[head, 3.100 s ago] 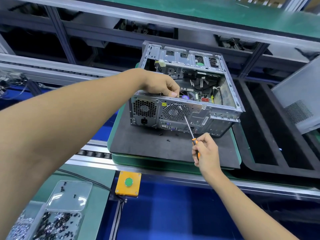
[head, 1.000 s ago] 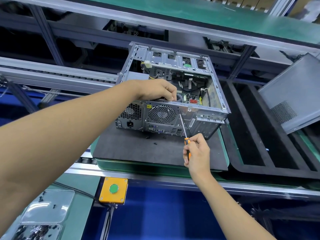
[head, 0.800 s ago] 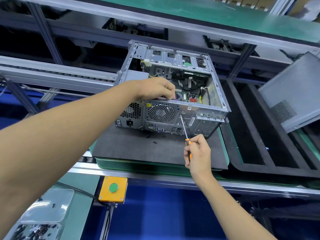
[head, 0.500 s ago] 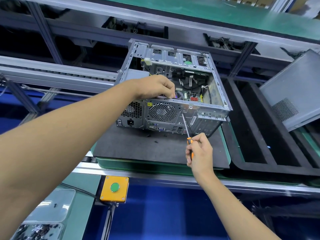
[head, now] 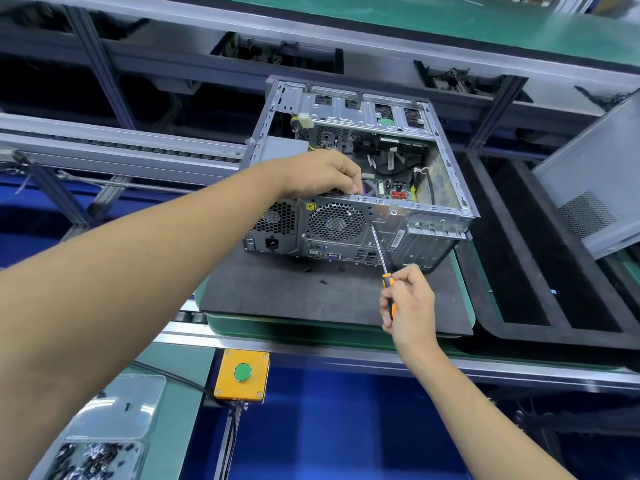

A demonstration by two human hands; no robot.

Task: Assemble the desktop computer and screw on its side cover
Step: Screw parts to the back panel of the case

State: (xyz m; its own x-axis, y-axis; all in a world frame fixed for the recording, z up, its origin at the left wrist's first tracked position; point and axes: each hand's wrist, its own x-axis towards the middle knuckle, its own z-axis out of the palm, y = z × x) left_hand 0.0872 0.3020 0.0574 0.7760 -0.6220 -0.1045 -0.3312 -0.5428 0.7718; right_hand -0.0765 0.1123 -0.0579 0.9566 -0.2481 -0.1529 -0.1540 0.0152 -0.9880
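— Where is the computer case (head: 360, 216) sitting?
— It is lying on its side on a mat (head: 311, 292), open side facing up.
— And the side cover (head: 595, 181)?
— It is leaning to the right of the case, beyond a tray (head: 554, 327).
— What is lying nearer?
— A button box (head: 242, 374) is sitting in front of the mat, with a screw box (head: 104, 441) to its left.
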